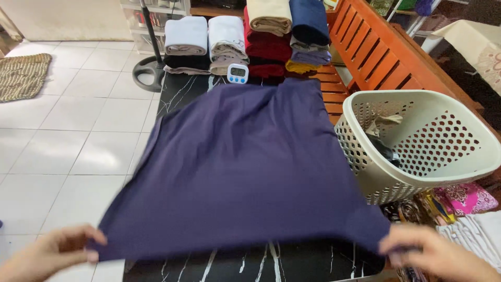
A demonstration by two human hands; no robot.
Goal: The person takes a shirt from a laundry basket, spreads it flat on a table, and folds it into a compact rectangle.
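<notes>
A dark navy garment (pixel 245 167) lies spread out over a black marble-patterned table (pixel 182 91). My left hand (pixel 49 253) pinches its near left corner, lifted just off the table edge. My right hand (pixel 436 253) grips the near right corner. The cloth stretches flat between both hands and reaches to the far end of the table.
Stacks of folded clothes (pixel 245 39) and a small white digital timer (pixel 237 73) stand at the table's far end. A cream perforated laundry basket (pixel 417 143) with a few items sits at the right on a wooden bench (pixel 376 52). Patterned cloths (pixel 464 201) lie below it. A fan stand base (pixel 146 70) is on the tiled floor.
</notes>
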